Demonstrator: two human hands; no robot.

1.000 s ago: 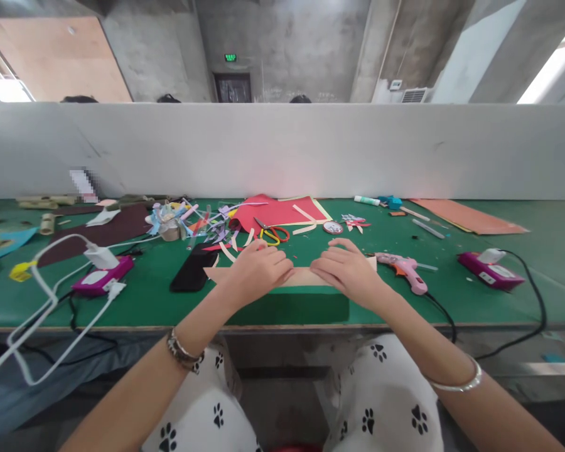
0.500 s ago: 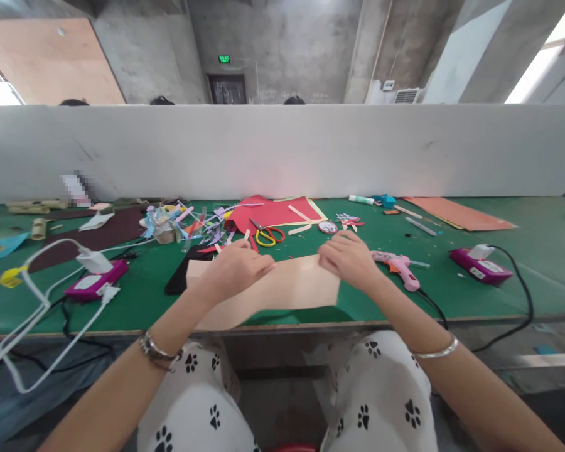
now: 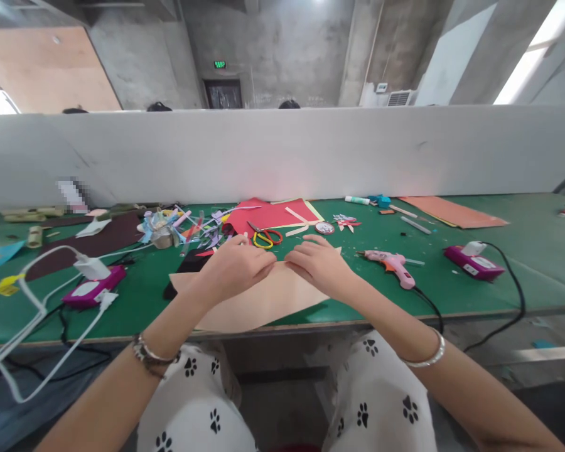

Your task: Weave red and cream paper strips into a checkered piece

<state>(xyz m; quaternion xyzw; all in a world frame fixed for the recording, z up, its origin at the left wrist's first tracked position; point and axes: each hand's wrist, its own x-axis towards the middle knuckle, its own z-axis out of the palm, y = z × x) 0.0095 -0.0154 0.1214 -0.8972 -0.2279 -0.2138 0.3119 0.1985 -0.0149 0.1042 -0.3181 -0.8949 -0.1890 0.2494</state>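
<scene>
A pale peach sheet of paper [image 3: 263, 304] is at the table's front edge, its near side bowed. My left hand [image 3: 238, 267] pinches the sheet's upper edge, fingers closed and thumb side inward. Close beside it, my right hand [image 3: 316, 262] grips the same edge with curled fingers, the index finger slightly raised. Only a small gap separates the two hands. Just beyond them lie scissors [image 3: 263, 239] with one yellow and one red handle. A black flat object [image 3: 188, 267] is partly covered by the sheet and my left hand.
Right of my hands lies a pink glue gun [image 3: 392, 262] with a cord. Purple power strips [image 3: 94, 289] with cables sit at both sides. Red paper [image 3: 277, 213], colourful scraps [image 3: 169, 226], a round tin [image 3: 324, 228] and orange sheets [image 3: 456, 212] lie along the back, before a white partition [image 3: 282, 150].
My right hand has moved left along the paper's upper edge, close to my left hand. The sheet's right side has swung lower and the paper bows differently. The view has shifted slightly.
</scene>
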